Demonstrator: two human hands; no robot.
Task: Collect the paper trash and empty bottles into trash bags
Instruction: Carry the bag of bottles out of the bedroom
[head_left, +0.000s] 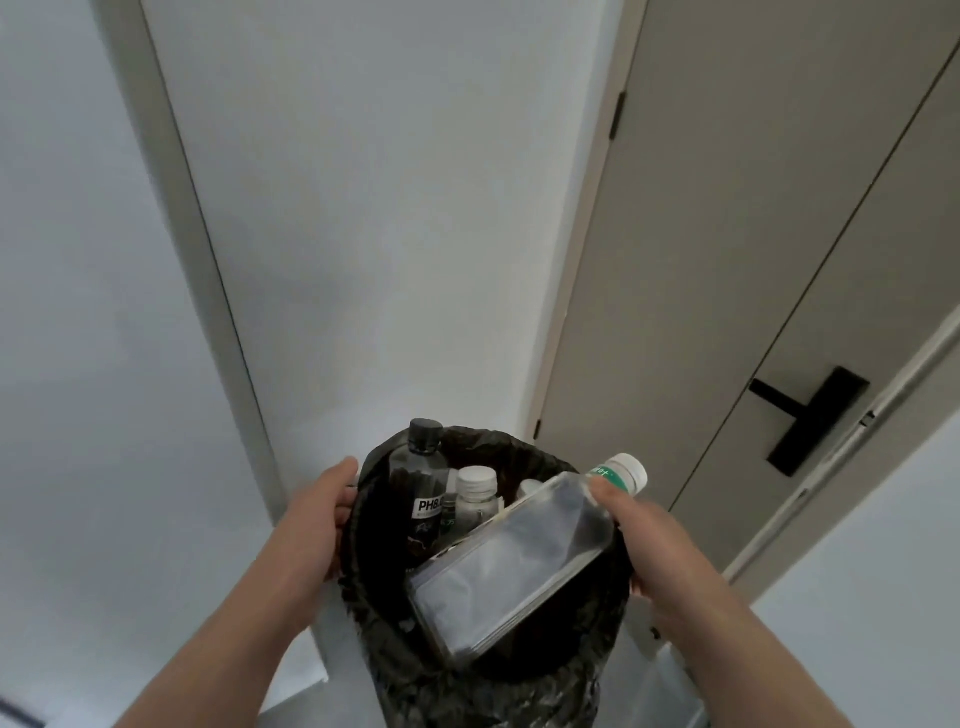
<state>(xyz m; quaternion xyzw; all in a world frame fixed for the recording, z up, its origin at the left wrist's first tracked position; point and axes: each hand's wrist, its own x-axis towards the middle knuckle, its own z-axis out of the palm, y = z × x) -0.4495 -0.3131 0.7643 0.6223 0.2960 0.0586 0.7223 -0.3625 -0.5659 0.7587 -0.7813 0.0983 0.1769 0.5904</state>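
Bag (483, 691): black, crinkled thin plastic, mouth pulled wide open, hanging between my two forearms, closest to me at its lower part.

Left hand (317, 525): at the bag's left rim, clenched on the plastic, thumb up over the edge. Fingertips are hidden by the bag.

Right hand (644, 540): at the bag's right rim, grasping the big bottle (509, 566) round its shoulder, thumb on top near the neck. Can't tell if it also catches the bag's rim.

Big bottle: clear, square-sided, looks empty, with grey reflections on its flat face. White cap (631, 470) and a green band on the neck. It lies tilted across the bag's mouth, base down inside toward the near side, neck and cap sticking out past the bag's right rim.

Inside the bag, far left: dark bottle (421, 483), upright, black cap poking above the bag's far rim, white label reading "PH8." partly cut off.

Just right of it, inside the bag: small bottle (475, 493), clear, white ribbed cap, upright. Touching or not, can't tell. More stuff is low between them, too dark to make out.

Behind the bag: white wall (363, 234). Right of and behind the bag: grey door (727, 260) with a black handle (810, 415).
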